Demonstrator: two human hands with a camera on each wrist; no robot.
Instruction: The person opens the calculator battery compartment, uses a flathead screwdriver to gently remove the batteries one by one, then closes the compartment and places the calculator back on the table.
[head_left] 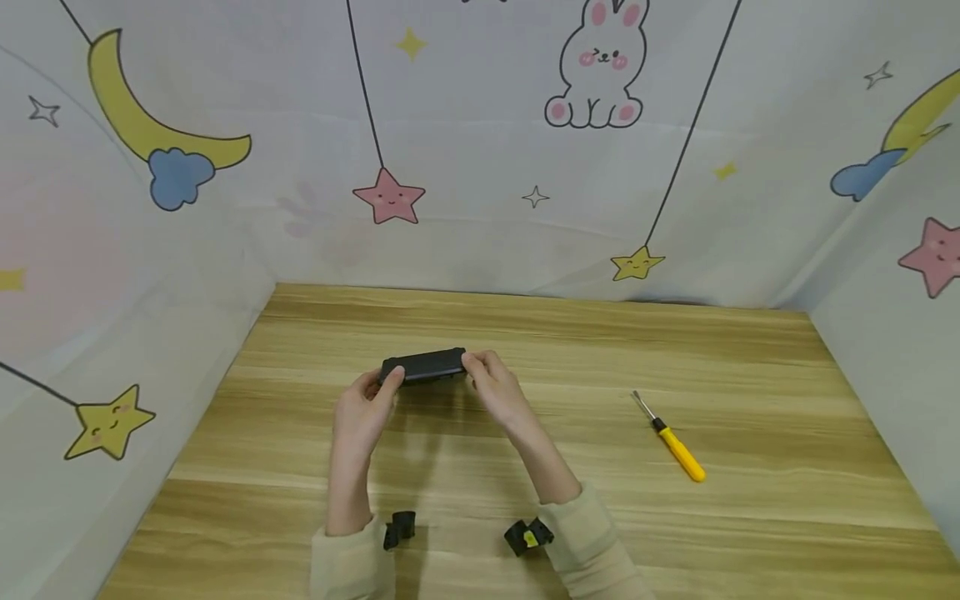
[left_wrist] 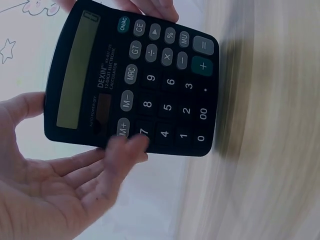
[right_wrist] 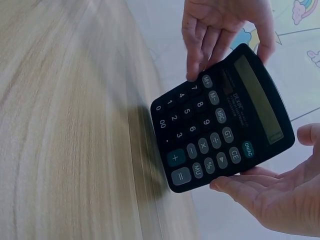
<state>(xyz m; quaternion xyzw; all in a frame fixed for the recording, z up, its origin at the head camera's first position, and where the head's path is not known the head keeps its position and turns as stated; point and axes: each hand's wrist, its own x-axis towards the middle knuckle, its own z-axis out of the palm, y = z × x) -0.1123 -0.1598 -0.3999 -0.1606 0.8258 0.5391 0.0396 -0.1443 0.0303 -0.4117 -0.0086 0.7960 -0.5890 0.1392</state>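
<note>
A black calculator (head_left: 425, 367) is held between both hands, tilted up on its long side with its keys facing the wrists. My left hand (head_left: 362, 417) grips its left end, thumb on the near side. At the other end, my right hand (head_left: 497, 392) holds the edge between thumb and fingers. In the left wrist view, the calculator (left_wrist: 162, 107) shows grey and green keys and a digit on its display (left_wrist: 77, 72). The lower edge is close to the table; whether it touches, I cannot tell. The right wrist view shows the calculator (right_wrist: 200, 142) between the hands too.
A screwdriver (head_left: 678, 450) with a yellow handle lies on the wooden table (head_left: 750, 375) to the right. White cloth (head_left: 480, 125) printed with stars, moons and a rabbit encloses the table at the back and sides. Black wrist mounts (head_left: 528, 536) stick out by the sleeves.
</note>
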